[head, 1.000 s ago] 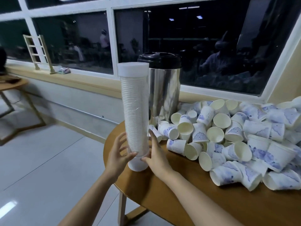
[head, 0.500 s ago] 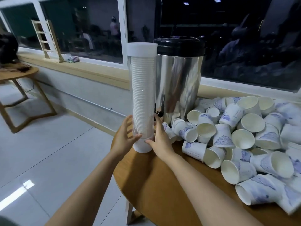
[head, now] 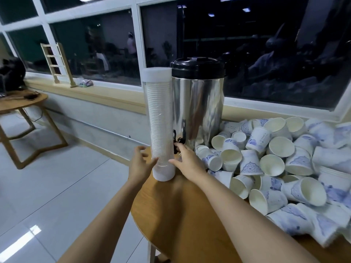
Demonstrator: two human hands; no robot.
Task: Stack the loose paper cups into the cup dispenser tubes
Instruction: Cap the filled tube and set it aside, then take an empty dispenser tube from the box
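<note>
A clear dispenser tube (head: pixel 161 120) with white end caps stands upright near the left edge of the round wooden table (head: pixel 190 215), filled with stacked white cups. My left hand (head: pixel 140 164) is at its left side near the base, fingers spread off the tube and only the thumb tip touching it. My right hand (head: pixel 188 162) is at its right side, thumb tip at the tube and fingers loosely extended behind it. A big heap of loose paper cups (head: pixel 275 160), white with blue print, covers the table's right half.
A steel drinks urn (head: pixel 197 103) with a black lid and a small tap stands right behind the tube. The table edge drops to tiled floor on the left. Another wooden table (head: pixel 19 103) and a small wooden rack (head: pixel 57 65) on the sill are far left.
The tube stands further back on the table, close beside the urn. Both hands have loosened from gripping its lower end to resting thumbs against it with fingers spread.
</note>
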